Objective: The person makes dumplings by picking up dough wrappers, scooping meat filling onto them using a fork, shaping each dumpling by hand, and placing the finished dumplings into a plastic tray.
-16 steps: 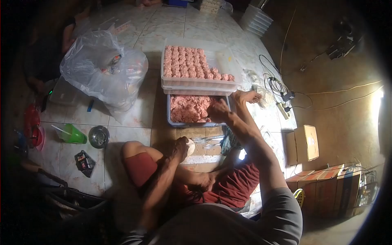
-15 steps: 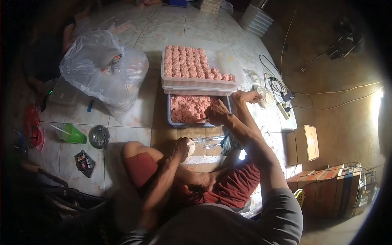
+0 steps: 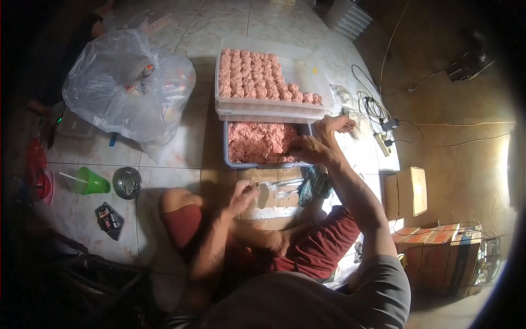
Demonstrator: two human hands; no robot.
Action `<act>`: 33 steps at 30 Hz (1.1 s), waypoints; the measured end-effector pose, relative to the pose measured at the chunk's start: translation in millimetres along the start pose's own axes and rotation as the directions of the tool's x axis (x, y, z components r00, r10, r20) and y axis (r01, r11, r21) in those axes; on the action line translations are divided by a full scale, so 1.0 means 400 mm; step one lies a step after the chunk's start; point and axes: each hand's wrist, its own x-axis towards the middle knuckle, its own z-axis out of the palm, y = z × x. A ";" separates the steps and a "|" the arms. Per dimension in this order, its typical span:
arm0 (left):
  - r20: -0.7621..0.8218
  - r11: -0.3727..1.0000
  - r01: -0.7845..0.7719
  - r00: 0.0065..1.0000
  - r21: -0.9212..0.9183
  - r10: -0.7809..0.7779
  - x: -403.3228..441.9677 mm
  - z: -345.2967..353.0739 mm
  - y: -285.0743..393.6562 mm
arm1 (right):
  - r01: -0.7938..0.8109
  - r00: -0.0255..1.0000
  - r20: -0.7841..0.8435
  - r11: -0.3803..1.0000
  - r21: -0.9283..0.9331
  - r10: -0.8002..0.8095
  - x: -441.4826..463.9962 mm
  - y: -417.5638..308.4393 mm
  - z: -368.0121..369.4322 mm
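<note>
Ground meat (image 3: 255, 141) fills much of a blue-rimmed tub (image 3: 226, 149). At the tub's right end, my right hand (image 3: 308, 148) is closed with its fingertips down at the meat, and what it grips is hidden. My left hand (image 3: 243, 197) is raised over the cardboard (image 3: 219, 176) in front of the tub, its fingers curled round something I cannot make out. Right of that hand lie metal forks (image 3: 285, 185) and a checked cloth (image 3: 314, 183). Behind the tub, a clear plastic container (image 3: 274, 104) holds rows of meatballs (image 3: 249, 77).
Left are a large plastic bag (image 3: 109, 88), a green cup (image 3: 93, 181), a metal ashtray (image 3: 127, 182) and a small black packet (image 3: 109, 220). On the right are cables (image 3: 375, 109), a power strip (image 3: 382, 143), a bare foot (image 3: 335, 125) and cardboard boxes (image 3: 433, 252).
The camera view has shifted slightly. My left hand has turned and risen a little, and the round white thing in it no longer shows clearly. My right hand has shifted right along the tub.
</note>
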 end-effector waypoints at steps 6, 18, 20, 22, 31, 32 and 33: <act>0.225 0.844 0.159 0.973 -0.511 -0.047 -0.020 0.001 0.129 | 0.146 0.928 -0.352 0.751 0.644 0.122 -0.131 -0.105 -0.025; 0.165 0.236 0.131 0.977 -0.963 0.132 -0.006 0.125 0.372 | 0.063 0.612 -0.789 0.998 -0.017 -0.053 -0.212 -0.203 0.293; 0.126 0.262 0.080 0.978 -0.962 0.164 -0.009 0.118 0.358 | 0.117 0.554 -0.833 0.991 0.068 -0.008 -0.218 -0.231 0.290; -0.025 0.379 -0.053 0.997 -0.924 0.077 -0.028 0.116 0.352 | 0.156 0.584 -0.809 0.987 0.040 -0.060 -0.231 -0.257 0.289; 0.099 0.132 0.072 0.973 -0.989 0.207 0.005 -0.008 0.154 | 0.125 0.807 -0.589 0.988 0.095 -0.046 -0.317 -0.298 0.217; 0.058 0.286 0.039 0.997 -0.957 0.057 -0.018 0.026 0.201 | 0.171 0.795 -0.607 0.957 0.232 0.005 -0.318 -0.313 0.211; -0.007 0.437 0.031 0.996 -0.899 -0.085 -0.041 0.063 0.253 | 0.208 0.803 -0.592 0.961 0.180 -0.063 -0.294 -0.302 0.234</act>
